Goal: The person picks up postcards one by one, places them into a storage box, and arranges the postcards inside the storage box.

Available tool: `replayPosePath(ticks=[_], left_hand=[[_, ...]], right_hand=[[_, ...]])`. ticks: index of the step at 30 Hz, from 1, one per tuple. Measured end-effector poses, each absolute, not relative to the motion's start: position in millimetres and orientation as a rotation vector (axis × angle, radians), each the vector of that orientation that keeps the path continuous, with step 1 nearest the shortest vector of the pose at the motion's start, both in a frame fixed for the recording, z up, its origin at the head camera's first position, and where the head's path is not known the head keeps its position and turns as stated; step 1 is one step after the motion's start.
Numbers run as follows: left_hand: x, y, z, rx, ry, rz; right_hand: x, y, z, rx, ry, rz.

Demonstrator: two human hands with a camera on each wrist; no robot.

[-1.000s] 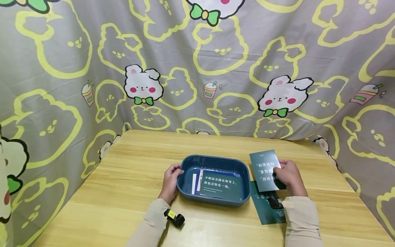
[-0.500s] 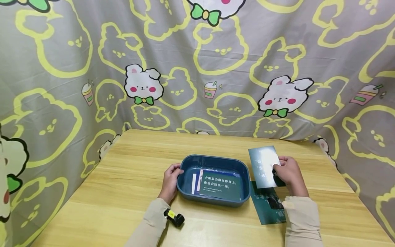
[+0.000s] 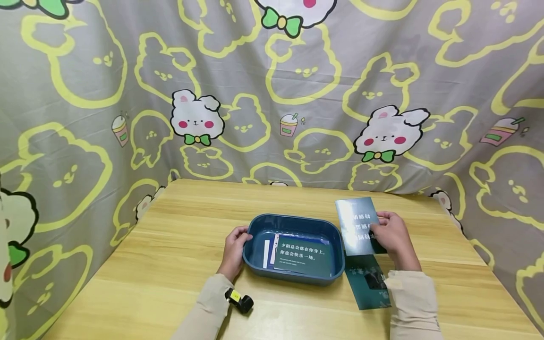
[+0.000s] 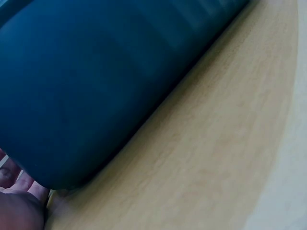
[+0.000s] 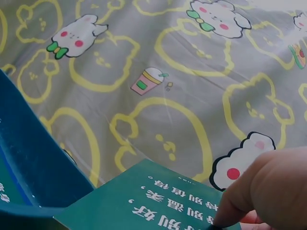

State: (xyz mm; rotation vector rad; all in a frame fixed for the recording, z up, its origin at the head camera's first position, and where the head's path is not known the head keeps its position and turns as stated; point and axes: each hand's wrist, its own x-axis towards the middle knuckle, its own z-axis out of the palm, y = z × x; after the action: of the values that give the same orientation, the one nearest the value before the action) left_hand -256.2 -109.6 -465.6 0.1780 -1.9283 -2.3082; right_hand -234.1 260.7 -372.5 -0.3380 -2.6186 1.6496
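Observation:
My left hand (image 3: 233, 251) grips the left end of a dark blue plastic tray (image 3: 293, 277), thumb at the rim and fingers outside. In the left wrist view, fingers (image 4: 24, 184) show by the tray's corner (image 4: 72, 163). My right hand (image 3: 393, 236) pinches a green card (image 3: 354, 217) by its right edge, just beyond the tray's right end. White characters on the card read upside down in the head view. Under it, another green card (image 3: 365, 295) lies on the table, partly covered by the held card and right forearm.
Inside the tray lie several cards, a green one with white text (image 3: 303, 257) on top. The wooden table (image 3: 178, 264) meets a grey patterned curtain (image 3: 255, 108) at the back and sides. A black wrist camera (image 3: 239, 300) sits on the left sleeve.
My right hand has moved a little away from me and to the left, carrying the green card towards the tray's right end. My left hand has stayed on the tray.

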Motion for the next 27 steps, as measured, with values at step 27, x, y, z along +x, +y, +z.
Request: replayPosePath(ticks=[27], left_hand=[[-255.7,-110.6,-468.0,0.155,-1.944,-2.311]], right_hand=[[-242.6,204.0,-380.7,-0.144,-2.632,1.642]])
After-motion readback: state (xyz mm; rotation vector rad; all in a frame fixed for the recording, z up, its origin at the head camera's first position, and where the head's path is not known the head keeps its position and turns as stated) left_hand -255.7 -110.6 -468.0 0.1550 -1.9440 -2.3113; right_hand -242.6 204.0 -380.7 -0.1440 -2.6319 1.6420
